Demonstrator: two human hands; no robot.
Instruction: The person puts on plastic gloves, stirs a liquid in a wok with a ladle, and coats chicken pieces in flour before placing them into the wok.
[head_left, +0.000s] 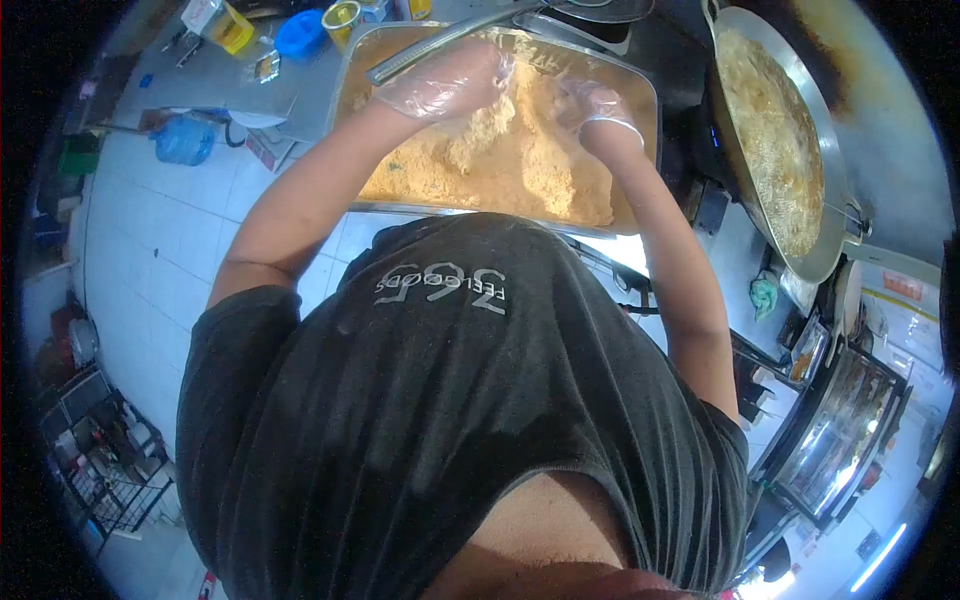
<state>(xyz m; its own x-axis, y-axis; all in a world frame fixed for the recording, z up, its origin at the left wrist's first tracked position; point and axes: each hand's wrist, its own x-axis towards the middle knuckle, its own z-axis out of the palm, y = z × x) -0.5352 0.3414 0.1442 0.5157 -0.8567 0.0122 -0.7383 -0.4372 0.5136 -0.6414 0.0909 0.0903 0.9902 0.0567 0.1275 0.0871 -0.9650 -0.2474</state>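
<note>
Both my hands wear clear plastic gloves and are over a deep metal tray (654,150) of pale orange breading flour (420,172). My left hand (452,82) is closed, its fingers curled around the upper end of a shaggy, flour-coated piece (487,130). What lies under the coating is hidden. My right hand (598,104) is low at the tray's right side, close against the flour, its fingertips blurred and partly hidden. A ridge of flour (545,150) runs between the hands. A long metal utensil handle (440,52) crosses the tray's far left corner, behind my left hand.
A large wok (775,140) of bubbling oil stands close on the right. On the left counter are a blue bowl (300,35), a can (342,18) and a container of yellow liquid (232,32). A wire rack (105,455) stands on the floor at lower left.
</note>
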